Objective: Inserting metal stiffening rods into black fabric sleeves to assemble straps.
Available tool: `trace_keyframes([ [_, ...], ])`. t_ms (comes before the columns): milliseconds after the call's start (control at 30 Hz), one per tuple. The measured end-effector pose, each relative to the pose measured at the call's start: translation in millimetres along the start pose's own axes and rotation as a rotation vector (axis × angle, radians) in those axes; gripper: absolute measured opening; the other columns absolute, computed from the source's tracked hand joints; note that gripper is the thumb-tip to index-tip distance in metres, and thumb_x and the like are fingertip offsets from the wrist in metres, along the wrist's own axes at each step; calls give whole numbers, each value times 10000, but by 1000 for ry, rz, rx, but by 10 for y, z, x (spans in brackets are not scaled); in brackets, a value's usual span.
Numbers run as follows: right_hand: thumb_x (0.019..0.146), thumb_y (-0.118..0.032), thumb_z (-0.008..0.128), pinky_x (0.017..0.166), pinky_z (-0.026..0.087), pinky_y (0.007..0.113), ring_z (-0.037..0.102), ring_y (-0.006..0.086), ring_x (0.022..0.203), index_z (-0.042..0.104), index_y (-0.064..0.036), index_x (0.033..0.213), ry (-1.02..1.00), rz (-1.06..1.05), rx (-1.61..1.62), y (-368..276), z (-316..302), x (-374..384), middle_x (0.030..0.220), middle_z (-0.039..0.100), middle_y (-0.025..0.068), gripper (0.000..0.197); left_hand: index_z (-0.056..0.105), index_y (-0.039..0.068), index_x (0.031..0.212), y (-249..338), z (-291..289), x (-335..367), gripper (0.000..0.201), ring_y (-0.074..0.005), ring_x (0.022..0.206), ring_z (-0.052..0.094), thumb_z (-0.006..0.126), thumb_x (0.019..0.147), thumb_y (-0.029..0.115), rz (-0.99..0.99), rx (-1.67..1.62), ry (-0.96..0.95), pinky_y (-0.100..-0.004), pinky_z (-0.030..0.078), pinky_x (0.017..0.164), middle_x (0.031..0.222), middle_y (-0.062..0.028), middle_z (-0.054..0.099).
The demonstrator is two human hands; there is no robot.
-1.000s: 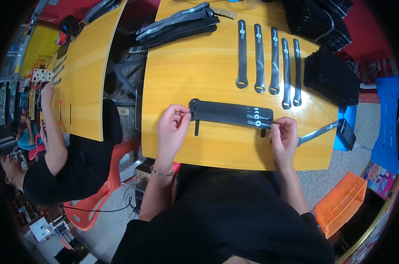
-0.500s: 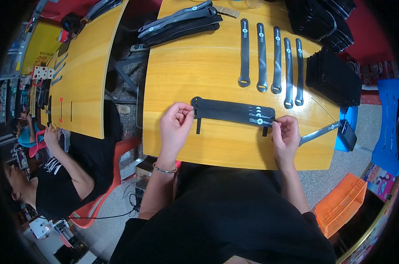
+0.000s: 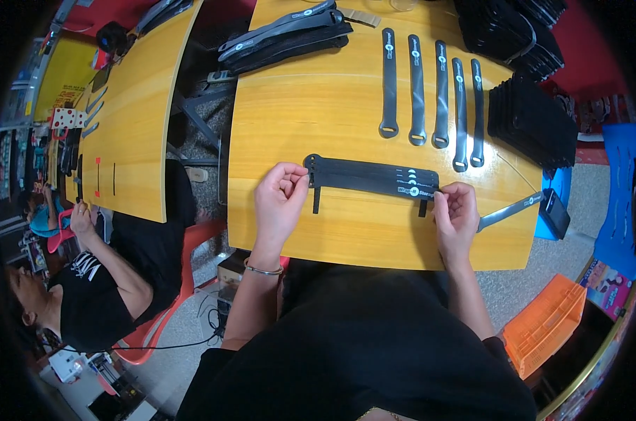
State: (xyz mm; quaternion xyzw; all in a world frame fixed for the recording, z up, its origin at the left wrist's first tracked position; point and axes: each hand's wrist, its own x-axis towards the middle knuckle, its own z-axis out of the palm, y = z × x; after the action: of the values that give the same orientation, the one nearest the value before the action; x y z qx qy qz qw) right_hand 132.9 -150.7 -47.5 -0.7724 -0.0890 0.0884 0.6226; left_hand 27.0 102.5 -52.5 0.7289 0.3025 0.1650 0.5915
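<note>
Layered black straps (image 3: 363, 177) lie crosswise at the near part of the table, their long edges fanned and pale print showing at the right end. My left hand (image 3: 281, 200) pinches the rounded, slotted left end between thumb and fingers. At the other end, the fingertips of my right hand (image 3: 457, 217) are closed on the corner of the straps. Two narrow dark strips stick out from under the near edge, a left strip (image 3: 316, 201) and a right strip (image 3: 422, 209). A single grey strap (image 3: 511, 211) lies slanted just right of my right hand.
Several grey straps (image 3: 417, 91) lie in a row farther back. Black stacks (image 3: 532, 123) stand at the right edge, and a strap pile (image 3: 286, 42) lies far left. Off the table are an orange crate (image 3: 544, 326) and, at the left table, a seated co-worker (image 3: 107, 295).
My hands keep nearly the same place and grip. The printed right ends of the straps look slightly closer together. The co-worker's arm has moved slightly.
</note>
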Motion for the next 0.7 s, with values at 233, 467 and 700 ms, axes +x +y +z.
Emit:
trace_keyframes([
  [233,848,27,598,529,377,122,473,-12,612,484,-18,942,-5,-9,-11,-10,-3,5,746,510,-38,154,596,-5,853,7,-2,7,74,15,528,386,600,801,-57,-4,10,-3,-143,300,465,673,44,519],
  [467,846,23,605,516,369,122,468,-14,603,484,-21,935,-5,-19,-3,16,-2,5,736,508,-39,156,599,-7,852,-8,0,11,73,15,529,386,602,799,-57,-9,0,-7,-143,302,467,678,43,524],
  [700,848,18,606,503,355,123,456,-17,588,487,-26,928,6,-27,-39,16,2,5,720,503,-45,150,603,-10,847,-5,-7,17,62,17,526,382,607,800,-50,-20,16,-1,-143,298,464,666,43,525],
])
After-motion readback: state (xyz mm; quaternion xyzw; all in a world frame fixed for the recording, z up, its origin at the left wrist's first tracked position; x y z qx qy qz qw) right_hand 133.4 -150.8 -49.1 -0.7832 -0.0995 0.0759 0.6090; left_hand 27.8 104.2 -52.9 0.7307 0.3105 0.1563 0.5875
